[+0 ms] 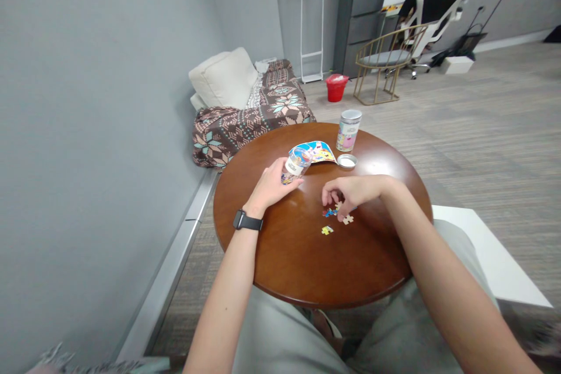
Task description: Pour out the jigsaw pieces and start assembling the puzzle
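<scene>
My left hand is wrapped round a clear jar with a white label and small colourful pieces inside. The jar is tilted, its open mouth turned up and to the right. Over a small heap of jigsaw puzzle pieces, my right hand curls its fingers and thumb round some of them. Exactly which pieces it grips is partly hidden by the fingers. One yellow puzzle piece lies apart, nearer to me. Behind the jar is a colourful cartoon picture sheet, curled at its edge.
A round brown table carries everything. Toward its far right edge stand a printed can and a round metal lid. Beyond are a patterned couch, a red bin, a gold-framed chair and a seated person.
</scene>
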